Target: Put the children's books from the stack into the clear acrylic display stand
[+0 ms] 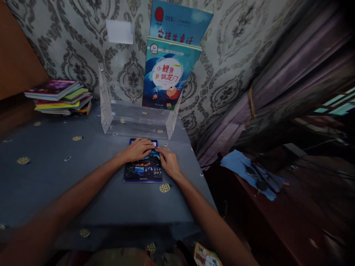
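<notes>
A dark blue book (142, 174) with small photos on its cover lies flat on the cloth-covered table, in front of a clear acrylic stand. My left hand (139, 149) rests on the upper part of its cover, fingers stretched out flat. At the book's right edge is my right hand (168, 161), its fingers bent and drawn together against the cover, fingertips close to those of the left. The left hand hides much of the upper cover. The clear stand (106, 111) holds a blue-green picture book (158, 90) upright, with another blue book (181, 24) behind it.
Several stacked books (57, 90) sit at the table's back left. A white paper (119, 32) is on the patterned wall. Right of the table, a blue cloth (235, 162) with scissors-like tools lies on a dark red surface (249, 214). An orange-edged book (206, 255) shows at the bottom.
</notes>
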`<action>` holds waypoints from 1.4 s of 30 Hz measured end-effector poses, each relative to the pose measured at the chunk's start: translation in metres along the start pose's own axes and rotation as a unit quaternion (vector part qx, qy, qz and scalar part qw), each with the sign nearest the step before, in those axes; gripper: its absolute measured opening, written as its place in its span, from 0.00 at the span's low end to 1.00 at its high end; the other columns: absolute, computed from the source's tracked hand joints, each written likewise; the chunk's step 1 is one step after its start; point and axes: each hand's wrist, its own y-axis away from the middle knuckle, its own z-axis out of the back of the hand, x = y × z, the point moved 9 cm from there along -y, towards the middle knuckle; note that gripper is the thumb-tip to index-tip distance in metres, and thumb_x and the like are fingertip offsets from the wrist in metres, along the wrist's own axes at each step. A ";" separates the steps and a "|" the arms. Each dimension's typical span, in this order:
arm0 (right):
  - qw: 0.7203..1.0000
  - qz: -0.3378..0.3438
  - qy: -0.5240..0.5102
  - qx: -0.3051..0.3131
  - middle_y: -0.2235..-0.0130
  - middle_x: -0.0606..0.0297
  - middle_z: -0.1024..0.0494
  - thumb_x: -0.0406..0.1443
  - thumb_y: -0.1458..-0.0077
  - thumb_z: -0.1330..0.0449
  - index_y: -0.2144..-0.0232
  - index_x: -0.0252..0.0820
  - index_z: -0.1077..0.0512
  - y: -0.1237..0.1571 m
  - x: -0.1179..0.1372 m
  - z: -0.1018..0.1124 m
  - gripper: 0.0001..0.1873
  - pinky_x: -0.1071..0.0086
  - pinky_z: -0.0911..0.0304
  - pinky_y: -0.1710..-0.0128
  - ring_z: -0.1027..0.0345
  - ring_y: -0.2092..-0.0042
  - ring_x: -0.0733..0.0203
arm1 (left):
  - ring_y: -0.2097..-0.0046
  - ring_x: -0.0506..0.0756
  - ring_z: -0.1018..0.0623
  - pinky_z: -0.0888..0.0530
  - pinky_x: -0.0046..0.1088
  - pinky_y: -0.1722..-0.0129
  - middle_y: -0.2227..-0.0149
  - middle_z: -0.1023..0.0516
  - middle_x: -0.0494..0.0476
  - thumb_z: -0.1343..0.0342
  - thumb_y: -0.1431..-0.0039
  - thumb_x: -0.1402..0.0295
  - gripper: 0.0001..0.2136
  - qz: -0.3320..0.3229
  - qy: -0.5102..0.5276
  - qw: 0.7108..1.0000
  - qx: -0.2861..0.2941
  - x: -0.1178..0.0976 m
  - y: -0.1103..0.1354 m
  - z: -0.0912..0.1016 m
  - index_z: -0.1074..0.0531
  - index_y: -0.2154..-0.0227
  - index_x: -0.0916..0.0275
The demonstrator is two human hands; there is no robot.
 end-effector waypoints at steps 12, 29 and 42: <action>1.000 0.010 0.020 0.018 0.49 0.55 0.20 0.26 0.41 0.47 0.54 0.42 0.22 0.001 0.006 0.000 0.19 0.54 0.35 0.43 0.28 0.46 0.51 | 0.48 0.62 0.26 0.32 0.39 0.50 0.48 0.23 0.63 0.52 0.35 0.71 0.16 0.030 -0.081 0.993 0.077 -0.001 -0.016 -0.005 0.33 0.46 0.61; 0.999 0.017 0.029 0.021 0.46 0.54 0.21 0.28 0.39 0.47 0.51 0.43 0.23 0.014 0.014 0.002 0.19 0.52 0.36 0.41 0.29 0.44 0.52 | 0.42 0.59 0.30 0.34 0.39 0.44 0.38 0.29 0.59 0.55 0.29 0.68 0.17 0.019 -0.057 0.998 0.033 -0.002 -0.011 -0.014 0.32 0.42 0.59; 0.999 0.030 0.034 0.027 0.48 0.52 0.21 0.31 0.38 0.46 0.50 0.42 0.23 0.026 0.022 0.008 0.17 0.50 0.34 0.43 0.28 0.47 0.50 | 0.37 0.58 0.31 0.37 0.39 0.39 0.39 0.28 0.60 0.55 0.28 0.62 0.16 -0.009 -0.018 1.000 0.020 -0.029 0.005 -0.014 0.30 0.44 0.59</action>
